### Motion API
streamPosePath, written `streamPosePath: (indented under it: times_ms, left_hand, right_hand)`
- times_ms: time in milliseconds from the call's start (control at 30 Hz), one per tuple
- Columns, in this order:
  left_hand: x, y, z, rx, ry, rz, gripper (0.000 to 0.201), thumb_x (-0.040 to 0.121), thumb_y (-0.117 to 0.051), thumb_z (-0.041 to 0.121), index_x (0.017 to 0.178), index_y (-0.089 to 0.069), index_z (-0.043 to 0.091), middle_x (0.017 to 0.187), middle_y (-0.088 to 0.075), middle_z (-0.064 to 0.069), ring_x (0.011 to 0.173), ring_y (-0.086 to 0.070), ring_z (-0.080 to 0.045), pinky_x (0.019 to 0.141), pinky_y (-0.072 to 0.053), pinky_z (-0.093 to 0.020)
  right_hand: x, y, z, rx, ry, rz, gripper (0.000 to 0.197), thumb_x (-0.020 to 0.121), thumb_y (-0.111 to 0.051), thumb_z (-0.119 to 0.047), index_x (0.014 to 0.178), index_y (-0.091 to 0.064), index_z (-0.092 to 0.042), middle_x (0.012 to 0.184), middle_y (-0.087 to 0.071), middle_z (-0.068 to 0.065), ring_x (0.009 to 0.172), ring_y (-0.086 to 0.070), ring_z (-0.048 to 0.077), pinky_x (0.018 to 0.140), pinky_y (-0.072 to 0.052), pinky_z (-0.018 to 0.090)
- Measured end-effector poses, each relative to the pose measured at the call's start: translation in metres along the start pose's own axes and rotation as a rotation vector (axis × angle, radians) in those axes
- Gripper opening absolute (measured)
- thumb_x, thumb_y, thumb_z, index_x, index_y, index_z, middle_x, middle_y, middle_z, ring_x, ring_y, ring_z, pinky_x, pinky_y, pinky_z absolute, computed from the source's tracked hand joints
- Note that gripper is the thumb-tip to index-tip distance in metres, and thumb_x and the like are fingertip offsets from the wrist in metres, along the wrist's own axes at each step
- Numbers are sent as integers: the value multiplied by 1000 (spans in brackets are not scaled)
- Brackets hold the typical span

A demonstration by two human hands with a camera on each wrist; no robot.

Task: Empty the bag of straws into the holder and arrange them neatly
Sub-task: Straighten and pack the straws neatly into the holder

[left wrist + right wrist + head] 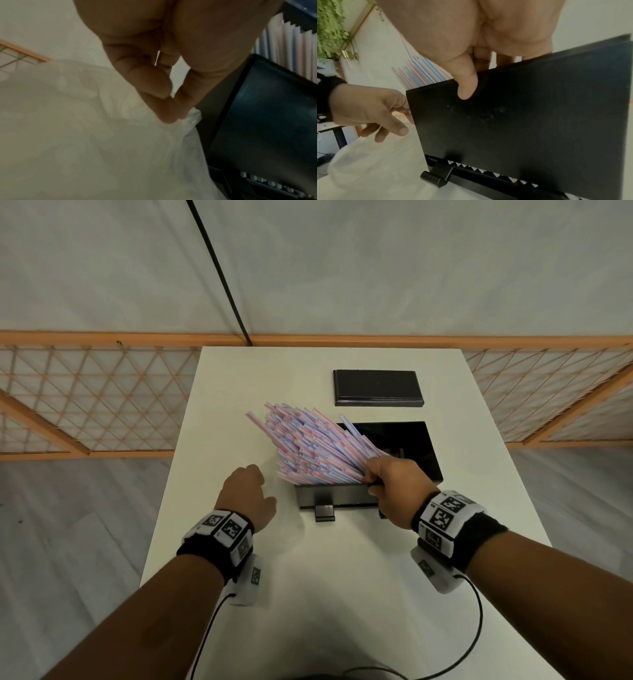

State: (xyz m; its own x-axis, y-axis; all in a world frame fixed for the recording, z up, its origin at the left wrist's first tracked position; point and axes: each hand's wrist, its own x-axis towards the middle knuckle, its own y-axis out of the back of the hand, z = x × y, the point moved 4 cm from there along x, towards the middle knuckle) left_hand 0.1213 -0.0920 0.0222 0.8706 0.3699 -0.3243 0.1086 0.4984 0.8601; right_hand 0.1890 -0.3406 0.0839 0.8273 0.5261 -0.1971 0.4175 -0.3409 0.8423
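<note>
A fan of red- and blue-striped straws (308,440) stands in the open black holder (414,446) and leans out over its left side. My right hand (371,482) curls its fingers round the straws' lower ends, with its thumb (467,88) pressed on the outside of the holder's front wall (522,115). My left hand (246,487) hovers just left of the holder with its fingers loosely curled. Its fingertips (169,116) touch the crumpled edge of the clear plastic bag (85,135), which lies flat on the table. Straw ends (481,170) show in the slot at the holder's base.
The holder's black lid (376,387) lies flat behind it. A small black lever (324,513) juts from the holder's front base. The white table (342,594) ends close to my left hand. A lattice fence (85,398) runs beyond the far edge.
</note>
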Motion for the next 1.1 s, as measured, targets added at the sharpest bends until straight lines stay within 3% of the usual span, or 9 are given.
streamPosePath:
  times_ms: [133, 267, 400, 533, 600, 633, 733, 933, 1100]
  left_hand:
    - [-7, -1, 0, 44, -22, -29, 43, 86, -73, 29, 119, -53, 10, 127, -54, -10, 114, -56, -28, 93, -45, -35]
    - [-20, 8, 5, -15, -56, 52, 52, 78, -81, 26, 117, -50, 10, 121, -44, -9, 94, -60, -32, 79, -50, -35]
    - [-33, 18, 18, -224, -190, 51, 45, 73, -86, 25, 101, -52, 15, 78, -56, 3, 71, -56, -15, 59, -35, -18]
    - [-48, 21, 33, -483, -201, 12, 42, 65, -89, 38, 88, -60, 17, 57, -57, 8, 52, -54, -9, 54, -50, -32]
    - [-54, 22, 40, -577, -172, 38, 47, 62, -82, 52, 81, -60, 15, 58, -58, 3, 49, -54, -16, 46, -53, -41]
    - [-56, 22, 44, -627, -154, 51, 47, 64, -81, 53, 77, -61, 13, 57, -58, 2, 46, -55, -18, 42, -52, -39]
    - [-60, 20, 52, -723, -96, 30, 37, 76, -82, 46, 74, -67, 11, 49, -58, 5, 43, -57, -17, 42, -50, -30]
    - [-57, 17, 70, -770, -17, -38, 40, 84, -77, 43, 64, -70, 10, 50, -63, -4, 42, -59, -19, 44, -48, -27]
    - [-57, 16, 86, -994, 87, 23, 35, 92, -69, 26, 66, -69, 3, 54, -66, -12, 40, -57, -25, 42, -46, -28]
  right_hand:
    - [-13, -9, -2, 26, 3, -3, 21, 81, -58, 7, 76, -52, -13, 74, -51, -2, 60, -48, 20, 65, -54, 44]
    - [-18, -12, -2, 58, 6, 6, 11, 82, -64, -3, 79, -57, -12, 75, -60, 1, 63, -60, 22, 64, -54, 35]
    - [-15, -11, -2, 107, -36, 18, 25, 85, -72, -35, 88, -60, -14, 76, -64, 0, 65, -59, 15, 61, -49, 25]
    - [-5, -16, -5, 32, 10, 12, 29, 90, -61, -47, 86, -64, -19, 73, -65, -2, 68, -60, 16, 68, -51, 30]
    - [-3, -17, -4, 38, 43, 22, 29, 91, -61, -46, 83, -65, -18, 72, -64, -2, 69, -60, 16, 69, -52, 34]
    - [-3, -17, -5, 43, 57, 28, 27, 90, -62, -44, 84, -66, -18, 74, -64, -2, 71, -59, 16, 70, -52, 34]
    - [-4, -16, -6, 66, 82, 53, 22, 90, -64, -41, 91, -66, -20, 81, -63, -4, 76, -58, 15, 72, -50, 31]
    - [-5, -22, -8, 93, 95, 25, 25, 91, -60, -39, 108, -67, -23, 94, -66, -3, 88, -61, 16, 83, -52, 36]
    - [-9, -14, -23, 161, 191, 175, 35, 92, -54, -26, 124, -68, -21, 98, -66, 5, 93, -63, 24, 84, -51, 36]
